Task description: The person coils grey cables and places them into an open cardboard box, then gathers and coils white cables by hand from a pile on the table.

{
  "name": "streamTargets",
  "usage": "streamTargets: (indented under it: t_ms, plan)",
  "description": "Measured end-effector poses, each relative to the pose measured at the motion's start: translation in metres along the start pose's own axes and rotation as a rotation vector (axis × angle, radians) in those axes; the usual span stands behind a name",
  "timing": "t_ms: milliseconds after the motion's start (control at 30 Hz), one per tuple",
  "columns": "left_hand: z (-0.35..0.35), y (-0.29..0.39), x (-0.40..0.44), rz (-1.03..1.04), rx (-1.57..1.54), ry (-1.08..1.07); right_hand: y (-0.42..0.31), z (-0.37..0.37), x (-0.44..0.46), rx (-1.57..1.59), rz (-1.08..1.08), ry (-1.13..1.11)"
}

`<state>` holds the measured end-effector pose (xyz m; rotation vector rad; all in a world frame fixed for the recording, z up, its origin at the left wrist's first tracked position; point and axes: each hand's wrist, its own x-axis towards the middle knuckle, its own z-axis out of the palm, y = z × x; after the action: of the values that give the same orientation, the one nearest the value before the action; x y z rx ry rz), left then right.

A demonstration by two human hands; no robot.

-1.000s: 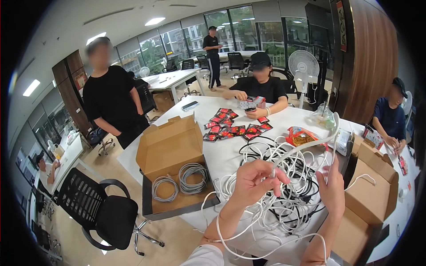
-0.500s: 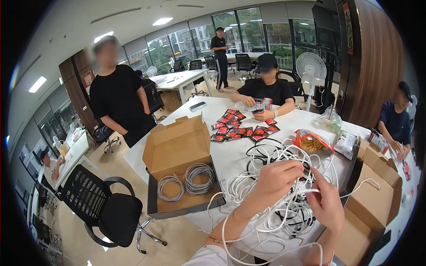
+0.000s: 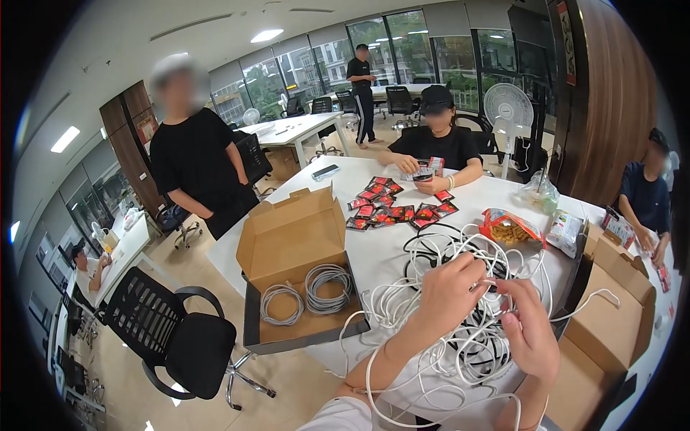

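Observation:
A loose tangle of white and black cables (image 3: 402,302) lies on the white table. Over it, my left hand (image 3: 453,291) is closed on a white cable, its fingertips pinched together. My right hand (image 3: 528,327) touches the same cable close by, fingers curled round it with the thumb apart. One white strand loops below my forearms. To the left an open cardboard box (image 3: 291,244) holds coiled grey cables (image 3: 328,289). On the right stands another open cardboard box (image 3: 604,316) with a white cable end over it.
Red and black packets (image 3: 381,205), an open snack bag (image 3: 510,228) and a phone (image 3: 325,172) lie on the table. A person (image 3: 438,144) sits across, handling a small box. Another person (image 3: 198,151) stands at the left, near a black chair (image 3: 180,337).
My hands have come together from a wider spacing, and the raised white cable between them has dropped toward the tangle. The view has shifted slightly.

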<state>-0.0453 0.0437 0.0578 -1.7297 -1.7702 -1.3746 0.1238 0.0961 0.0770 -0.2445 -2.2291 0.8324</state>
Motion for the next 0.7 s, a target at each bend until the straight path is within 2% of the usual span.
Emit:
streamTargets:
  t_ms: [33,167,267,400,433,500,600,700]
  plan:
    - [0.0,0.0,-0.001,-0.016,-0.015,-0.025,0.0,0.001,0.001,0.024,-0.001,0.033]
    - [0.003,0.0,-0.002,0.007,-0.126,-0.137,-0.004,0.005,0.003,-0.117,0.211,0.194]
    - [0.005,0.002,-0.005,0.008,-0.196,-0.185,0.008,0.003,0.003,-0.181,0.11,0.163]
    - [0.003,0.011,-0.006,0.043,-0.145,-0.381,0.013,0.005,0.004,-0.274,0.114,0.202]
    - [0.0,0.014,-0.006,0.013,-0.234,-0.477,0.013,0.004,0.003,-0.282,0.131,0.202]
    - [0.002,0.011,-0.009,0.044,-0.313,-0.507,0.012,0.001,0.005,-0.298,0.148,0.215]
    - [0.006,0.007,-0.01,0.047,-0.466,-0.607,0.021,0.003,0.004,-0.324,0.056,0.371]
    - [0.002,0.012,-0.003,-0.019,-0.619,-0.71,0.012,0.0,0.006,-0.272,0.178,0.402]
